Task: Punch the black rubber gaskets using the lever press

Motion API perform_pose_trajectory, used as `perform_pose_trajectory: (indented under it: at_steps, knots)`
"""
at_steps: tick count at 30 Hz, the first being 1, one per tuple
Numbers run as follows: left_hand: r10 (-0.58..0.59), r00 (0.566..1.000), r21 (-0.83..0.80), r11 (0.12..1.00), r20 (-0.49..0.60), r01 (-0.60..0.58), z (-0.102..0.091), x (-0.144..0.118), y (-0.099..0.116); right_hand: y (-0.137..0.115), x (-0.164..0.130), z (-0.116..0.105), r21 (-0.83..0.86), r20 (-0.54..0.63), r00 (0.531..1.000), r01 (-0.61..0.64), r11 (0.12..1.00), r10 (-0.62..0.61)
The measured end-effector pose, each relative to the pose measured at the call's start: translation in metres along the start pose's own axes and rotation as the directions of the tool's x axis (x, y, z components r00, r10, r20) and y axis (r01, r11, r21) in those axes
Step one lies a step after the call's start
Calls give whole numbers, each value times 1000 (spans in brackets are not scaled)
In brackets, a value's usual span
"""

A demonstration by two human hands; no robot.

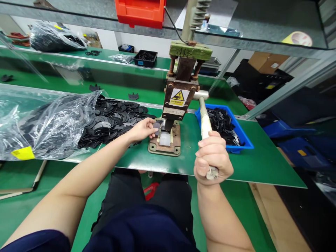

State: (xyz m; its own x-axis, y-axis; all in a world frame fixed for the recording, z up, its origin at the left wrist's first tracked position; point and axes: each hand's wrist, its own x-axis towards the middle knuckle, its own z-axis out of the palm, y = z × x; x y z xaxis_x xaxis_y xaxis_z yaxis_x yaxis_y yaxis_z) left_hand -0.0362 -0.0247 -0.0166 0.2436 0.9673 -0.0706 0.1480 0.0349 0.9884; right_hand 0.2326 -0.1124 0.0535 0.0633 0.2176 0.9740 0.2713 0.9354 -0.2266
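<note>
dark flat piece (158,125): pinched in left hand (143,129), held at the left edge of the press bed, just beside the pale die block (165,138)
left hand fingers: closed together on the piece, thumb and fingertips pointing right toward the die
hand press (175,105): upright on the green bench (252,164), ram above the die block, yellow warning label on its face
lever handle (205,120): long axis slanting from the press head down toward the body
right hand (213,158): fist clamped around the lower end of the lever
key relation: die lies just right of the piece; left hand nearer
pile of black parts (110,119): left of the press, spilling from plastic bag (47,122)
blue bin (228,126): right of the lever, holding black pieces
</note>
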Motion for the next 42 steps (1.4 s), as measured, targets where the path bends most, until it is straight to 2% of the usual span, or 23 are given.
perform_pose_trajectory:
  at_steps: [6, 15, 23, 26, 28, 30, 32, 33, 34, 36, 38, 39, 42]
  knots:
    - [-194, 979, 27, 981, 68, 192, 13, 19, 5, -2, 1, -1, 1, 15, 1000, -11, 1000, 11]
    - [-277, 959, 178, 948, 58, 263, 21, 32, 16, -1, 0, 1, -1, -4, 1000, -3, 1000, 3]
    - [-417, 908, 271, 878, 31, 394, 29, 41, 30, -2, -1, 3, 15, -28, 999, -16, 1000, 16]
    - [-407, 914, 266, 882, 9, 390, 35, 33, 34, -1, 0, 1, 17, 2, 1000, -6, 1000, 6]
    - [-357, 932, 237, 913, 62, 334, 34, 24, 37, -1, 0, -1, 24, 13, 1000, 5, 1000, -5]
    - [-285, 937, 179, 952, 205, 250, 23, 14, 40, 0, 0, -2, 30, 22, 1000, 9, 1000, -10]
    - [-220, 911, 145, 973, 348, 179, 2, 7, 44, 0, 0, -2, 35, 20, 1000, 15, 999, -15]
    - [-195, 910, 155, 977, 366, 147, -11, 5, 45, 0, 0, -2, 35, 20, 1000, 14, 999, -15]
    - [-168, 928, 187, 976, 331, 110, -27, 4, 46, 1, 1, -2, 34, 20, 1000, 14, 999, -14]
    - [-89, 982, 314, 949, 166, 33, -58, 5, 46, 1, 1, -1, 28, 19, 1000, 10, 1000, -10]
    - [1, 1000, 504, 864, 17, -10, -85, 8, 42, 2, 1, 0, 29, 2, 1000, 12, 1000, -12]
    - [31, 1000, 607, 794, -6, -21, -95, 10, 38, 2, 1, 1, 31, -15, 1000, 12, 999, -11]
    - [65, 996, 847, 524, 63, -87, -105, 18, 28, 2, 1, 2, 24, -39, 999, 7, 1000, -6]
